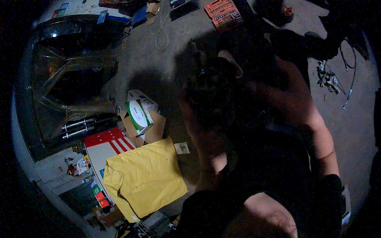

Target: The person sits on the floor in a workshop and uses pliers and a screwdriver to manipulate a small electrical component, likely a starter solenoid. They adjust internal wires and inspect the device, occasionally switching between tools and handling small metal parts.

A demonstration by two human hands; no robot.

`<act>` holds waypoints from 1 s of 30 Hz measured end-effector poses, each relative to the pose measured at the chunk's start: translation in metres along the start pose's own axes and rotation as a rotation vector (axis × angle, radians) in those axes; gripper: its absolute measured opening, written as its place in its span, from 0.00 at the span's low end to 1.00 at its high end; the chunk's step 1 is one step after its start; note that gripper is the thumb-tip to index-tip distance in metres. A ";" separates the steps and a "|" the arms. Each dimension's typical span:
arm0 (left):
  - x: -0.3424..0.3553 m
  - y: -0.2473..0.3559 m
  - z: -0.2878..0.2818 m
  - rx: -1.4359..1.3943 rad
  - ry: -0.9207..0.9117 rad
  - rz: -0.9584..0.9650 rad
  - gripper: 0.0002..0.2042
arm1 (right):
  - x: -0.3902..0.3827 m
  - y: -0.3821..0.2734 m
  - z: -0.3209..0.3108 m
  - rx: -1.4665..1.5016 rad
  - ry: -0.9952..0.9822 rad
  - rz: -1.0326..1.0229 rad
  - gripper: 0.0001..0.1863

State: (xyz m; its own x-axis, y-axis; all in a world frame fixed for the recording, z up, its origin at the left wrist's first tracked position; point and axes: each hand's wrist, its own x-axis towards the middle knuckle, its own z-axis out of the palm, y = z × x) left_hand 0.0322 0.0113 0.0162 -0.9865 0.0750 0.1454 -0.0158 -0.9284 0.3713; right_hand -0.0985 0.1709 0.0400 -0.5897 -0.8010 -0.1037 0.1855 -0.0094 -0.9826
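In deep shadow at the centre, a dark object point(208, 89) sits between my hands; what it is I cannot make out. My left hand point(186, 109) is at its left side, dim and blurred, with the fingers hard to see. My right hand point(274, 87) reaches in from the right, also shadowed, and I cannot tell whether it grips the object. A pale, shoe-like shape point(228, 59) shows just beyond them.
Left lie a yellow sheet point(145, 178), a red-and-white box point(101, 139), an open carton point(156, 131) with a green-white box point(138, 115), and a dark pit-like frame point(49, 67). Beyond are a coiled cord point(160, 43) and orange toolkit point(222, 14); metal parts point(329, 79) lie right.
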 end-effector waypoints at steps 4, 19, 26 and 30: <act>-0.011 0.004 0.030 0.088 0.237 0.084 0.32 | 0.003 -0.002 0.014 0.059 -0.096 -0.012 0.14; 0.002 -0.004 0.037 0.008 0.451 0.107 0.32 | 0.007 0.005 0.009 0.151 -0.051 0.091 0.13; 0.000 -0.005 0.035 0.073 0.520 0.075 0.35 | 0.008 0.013 0.012 0.159 -0.018 0.106 0.14; 0.002 -0.013 0.035 0.225 0.607 0.076 0.34 | 0.012 0.021 0.013 0.137 0.082 0.052 0.17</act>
State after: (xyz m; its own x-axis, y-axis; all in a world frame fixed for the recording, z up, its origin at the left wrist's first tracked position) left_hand 0.0357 0.0366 0.0438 -0.9012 -0.2678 -0.3407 0.0267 -0.8190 0.5732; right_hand -0.0919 0.1530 0.0199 -0.6377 -0.7509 -0.1715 0.3195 -0.0553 -0.9460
